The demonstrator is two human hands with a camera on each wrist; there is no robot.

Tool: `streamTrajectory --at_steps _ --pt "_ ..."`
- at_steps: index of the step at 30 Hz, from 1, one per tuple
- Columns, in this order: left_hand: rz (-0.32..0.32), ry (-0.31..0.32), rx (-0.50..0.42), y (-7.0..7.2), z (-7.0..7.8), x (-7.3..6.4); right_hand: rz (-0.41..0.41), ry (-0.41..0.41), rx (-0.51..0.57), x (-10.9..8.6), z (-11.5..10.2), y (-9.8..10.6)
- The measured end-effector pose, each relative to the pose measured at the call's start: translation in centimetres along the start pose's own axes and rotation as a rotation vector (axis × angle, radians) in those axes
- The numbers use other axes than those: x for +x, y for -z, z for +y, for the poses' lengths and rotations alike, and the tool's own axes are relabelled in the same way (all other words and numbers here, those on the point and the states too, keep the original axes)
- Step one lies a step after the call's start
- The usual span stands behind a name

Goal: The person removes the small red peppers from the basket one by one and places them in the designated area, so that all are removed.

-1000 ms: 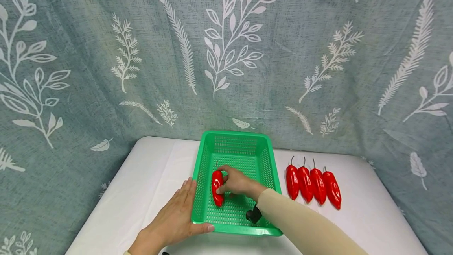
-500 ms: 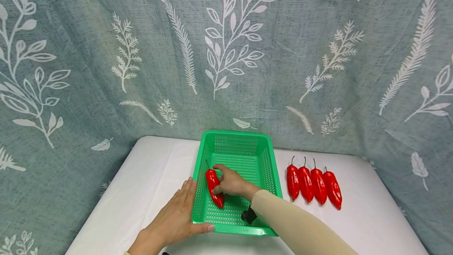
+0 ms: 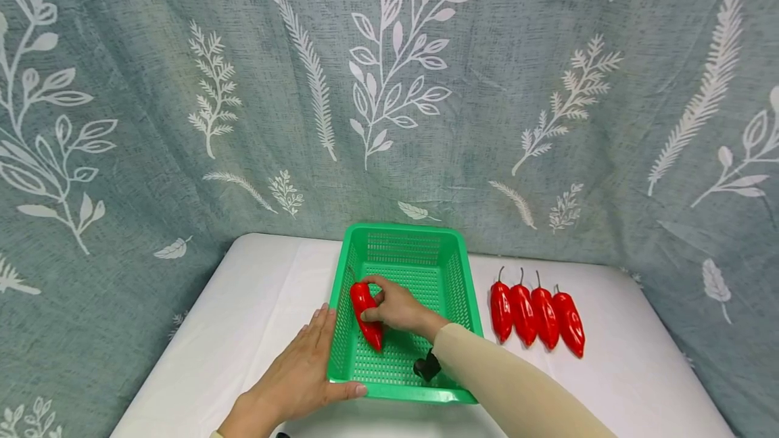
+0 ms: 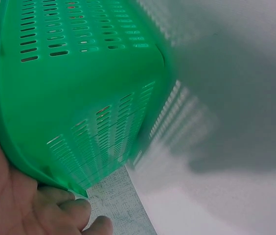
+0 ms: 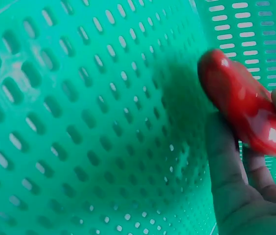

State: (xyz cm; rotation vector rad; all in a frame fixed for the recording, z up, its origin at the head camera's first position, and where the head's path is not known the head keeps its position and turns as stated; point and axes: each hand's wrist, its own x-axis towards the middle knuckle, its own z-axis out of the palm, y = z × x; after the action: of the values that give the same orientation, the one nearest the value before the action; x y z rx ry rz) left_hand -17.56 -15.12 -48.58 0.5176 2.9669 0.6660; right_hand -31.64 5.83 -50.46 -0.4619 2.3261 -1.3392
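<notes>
In the head view, my right hand [image 3: 398, 306] reaches into a green basket [image 3: 416, 274] and grips a red chili pepper [image 3: 362, 297] between thumb and fingers. The pepper leans, stem toward the back left, near the basket's left wall. Seen from the right wrist, the pepper [image 5: 241, 100] has its rounded tip apart from the perforated floor. My left hand [image 3: 295, 374] rests on the basket's front left corner. Its straight fingers lie along the left rim and the thumb lies on the front rim. In the left wrist view, the palm [image 4: 3, 200] touches the basket's outside.
Several red chili peppers [image 3: 546, 316] lie in a row, stems to the back, right of the basket on the white tablecloth [image 3: 268, 303]. A grey-green curtain [image 3: 292, 107] with white leaf prints hangs behind. A black wrist camera [image 3: 427, 366] sits under the right forearm.
The held chili pepper has swung from nearly straight to a slant, its stem end shifting left. My right hand has moved slightly left and back with it. My left hand stays at the corner.
</notes>
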Motion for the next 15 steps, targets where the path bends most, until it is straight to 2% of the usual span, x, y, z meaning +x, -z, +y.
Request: streamTrajectory --at_steps 7,15 --pt "-0.002 0.003 -0.012 0.0 0.1 0.0 0.05 0.001 0.063 -0.3 -0.2 0.7" --pt "-0.004 0.008 -0.022 0.0 0.2 0.0 0.11 0.032 0.052 -0.8 -0.4 1.9"
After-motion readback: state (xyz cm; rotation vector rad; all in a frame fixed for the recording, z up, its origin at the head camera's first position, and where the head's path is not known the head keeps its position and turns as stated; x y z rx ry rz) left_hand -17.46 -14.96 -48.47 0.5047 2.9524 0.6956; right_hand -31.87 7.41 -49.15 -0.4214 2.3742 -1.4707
